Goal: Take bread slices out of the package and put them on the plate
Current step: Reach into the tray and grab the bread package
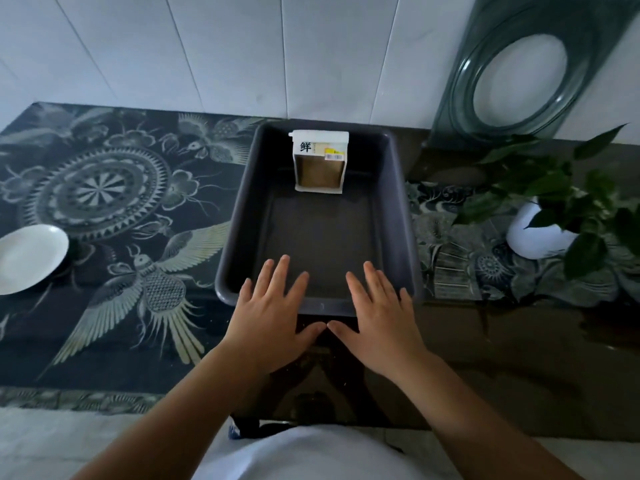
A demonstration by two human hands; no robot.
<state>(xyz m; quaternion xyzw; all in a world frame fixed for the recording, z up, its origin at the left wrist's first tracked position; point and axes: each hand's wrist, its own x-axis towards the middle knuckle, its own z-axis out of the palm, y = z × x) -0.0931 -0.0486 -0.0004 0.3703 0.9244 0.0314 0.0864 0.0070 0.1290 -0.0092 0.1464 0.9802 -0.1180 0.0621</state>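
Note:
A bread package (319, 161), white with a brown front and a black character on its label, stands at the far end of a dark grey tray (235, 216). Over the tray's near rim my left hand (273, 317) and my right hand (377, 317) lie flat, palms down, fingers spread, thumbs nearly touching. Neither hand holds anything. A white plate (29, 258) sits empty at the far left edge on the patterned cloth. The bread slices themselves cannot be made out inside the package.
A dark cloth with bird and mandala patterns (114, 202) covers the left of the counter. A potted green plant in a white pot (543, 233) stands right of the tray. A dark glass panel with a round hole (460, 88) leans on the tiled wall.

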